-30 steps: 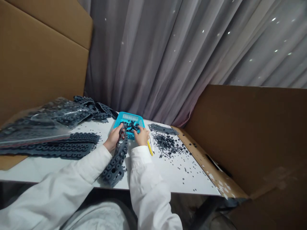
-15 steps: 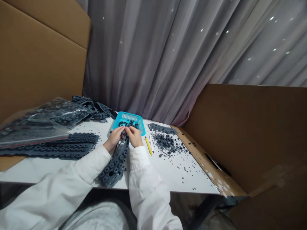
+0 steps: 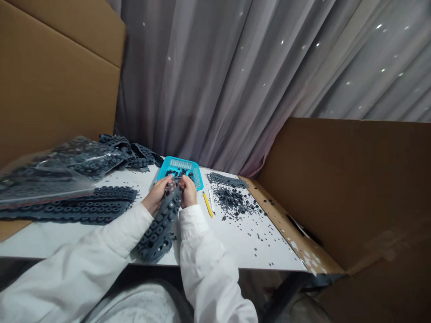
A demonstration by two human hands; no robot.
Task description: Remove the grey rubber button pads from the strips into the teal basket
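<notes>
A dark grey rubbery strip (image 3: 160,224) with rows of round rings and holes hangs between my hands, its lower end near the table's front edge. My left hand (image 3: 157,194) is closed on the strip's upper left edge. The upper right edge is gripped by my right hand (image 3: 188,190), its thumb and fingers pressed together. Just beyond my fingers stands a blue plastic basket (image 3: 201,179) with small dark pieces in it. My hands partly cover its near side.
A yellow pen-like tool (image 3: 208,205) and a white one lie right of my hands, beside a heap of small dark bits (image 3: 234,199). More strips (image 3: 111,206) and a clear plastic bag (image 3: 60,170) are at left. Cardboard panels (image 3: 353,188) flank the white table (image 3: 232,251).
My hands have moved slightly apart at the top of the strip. The strip has turned, so its ringed face shows more broadly.
</notes>
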